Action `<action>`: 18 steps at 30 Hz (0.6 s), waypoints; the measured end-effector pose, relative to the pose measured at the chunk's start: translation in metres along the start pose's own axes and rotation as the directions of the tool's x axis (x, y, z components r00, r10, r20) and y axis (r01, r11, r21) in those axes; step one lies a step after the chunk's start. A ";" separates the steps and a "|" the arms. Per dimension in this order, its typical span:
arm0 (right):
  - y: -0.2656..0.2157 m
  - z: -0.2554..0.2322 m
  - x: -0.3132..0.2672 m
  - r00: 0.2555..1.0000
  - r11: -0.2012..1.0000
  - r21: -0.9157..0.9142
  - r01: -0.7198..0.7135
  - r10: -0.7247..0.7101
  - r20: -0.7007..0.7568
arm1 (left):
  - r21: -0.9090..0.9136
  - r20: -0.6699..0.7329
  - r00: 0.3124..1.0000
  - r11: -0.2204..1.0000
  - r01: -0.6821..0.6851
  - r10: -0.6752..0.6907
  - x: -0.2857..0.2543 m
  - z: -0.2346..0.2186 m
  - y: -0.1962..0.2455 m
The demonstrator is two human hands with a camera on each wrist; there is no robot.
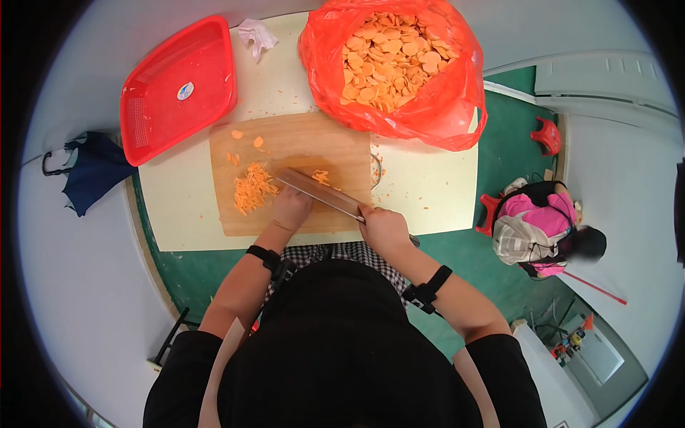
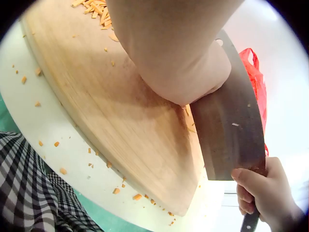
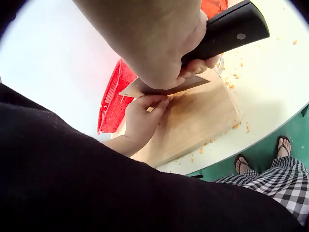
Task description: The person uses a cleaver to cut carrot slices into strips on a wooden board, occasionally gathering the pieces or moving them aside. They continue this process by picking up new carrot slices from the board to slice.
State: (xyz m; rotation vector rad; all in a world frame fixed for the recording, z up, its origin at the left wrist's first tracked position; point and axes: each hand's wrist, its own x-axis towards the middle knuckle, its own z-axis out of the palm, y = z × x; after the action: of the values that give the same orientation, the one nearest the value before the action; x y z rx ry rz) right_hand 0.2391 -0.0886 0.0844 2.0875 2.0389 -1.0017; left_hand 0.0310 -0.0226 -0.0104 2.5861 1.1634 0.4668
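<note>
My right hand (image 1: 387,232) grips the black handle (image 3: 227,36) of a broad cleaver (image 2: 227,125). The blade lies slantwise over the wooden cutting board (image 1: 342,146). Close against the blade, my left hand (image 1: 292,207) bends its fingers down to the board, thumb and fingertips (image 3: 165,100) together at the blade. Bits of carrot show at those fingertips; the hand hides most of what they hold. Left of this hand lies a heap of carrot shreds (image 1: 253,189), and a few more shreds (image 1: 321,176) sit beyond the blade. Two round carrot slices (image 1: 258,142) rest near the board's far left corner.
A red plastic bag (image 1: 460,114) full of carrot slices stands behind the board. At the back left are a red basket (image 1: 203,93) and a crumpled cloth (image 1: 257,37). Carrot crumbs dot the pale table (image 1: 435,192). Another person (image 1: 539,228) is off to the right.
</note>
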 end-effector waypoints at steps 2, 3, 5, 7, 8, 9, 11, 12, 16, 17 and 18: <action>0.000 -0.001 0.001 1.000 1.000 -0.010 -0.005 0.005 0.012 | -0.015 -0.017 1.000 1.000 0.014 -0.014 0.001 -0.003 0.002; 0.000 0.001 0.001 1.000 1.000 -0.002 -0.008 0.008 0.010 | -0.013 -0.001 1.000 0.999 0.030 -0.030 0.001 -0.004 0.002; 0.001 0.005 0.003 1.000 1.000 0.004 -0.012 0.012 0.008 | -0.013 0.014 0.999 0.999 0.043 -0.043 0.001 -0.004 0.003; 0.001 0.010 0.007 1.000 1.000 0.008 -0.016 0.015 0.018 | -0.039 0.039 0.998 0.998 0.052 -0.051 0.002 -0.005 0.003; 0.001 0.012 0.009 1.000 1.000 0.010 -0.017 0.017 0.018 | -0.039 0.040 0.998 0.998 0.051 -0.049 0.002 -0.006 0.003; 0.000 0.013 0.012 1.000 1.000 0.010 0.021 -0.021 -0.018 | -0.048 0.028 0.999 0.998 0.047 -0.045 0.003 -0.006 0.003; -0.001 0.013 0.018 0.997 0.998 0.009 0.058 -0.057 -0.056 | -0.057 0.015 0.999 0.998 0.039 -0.038 0.005 -0.007 0.005; -0.004 0.012 0.021 0.997 0.998 0.009 0.061 -0.061 -0.055 | -0.071 0.013 0.998 0.996 0.059 -0.059 0.006 -0.008 0.006; -0.010 0.011 0.029 1.000 1.000 0.019 0.012 -0.012 0.016 | -0.076 0.002 0.996 0.994 0.085 -0.085 0.008 -0.012 0.009; -0.010 0.010 0.027 1.000 1.000 0.022 0.014 -0.014 0.013 | -0.072 0.001 0.997 0.994 0.083 -0.083 0.008 -0.012 0.009; -0.008 0.007 0.023 1.000 0.999 0.028 0.014 -0.015 0.010 | -0.070 0.008 0.996 0.993 0.092 -0.091 0.008 -0.012 0.007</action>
State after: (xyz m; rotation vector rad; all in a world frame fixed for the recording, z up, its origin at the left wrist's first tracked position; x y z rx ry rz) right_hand 0.2267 -0.0708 0.0708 2.0798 2.0503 -1.0470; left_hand 0.0365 -0.0199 0.0046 2.4613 1.2348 0.4723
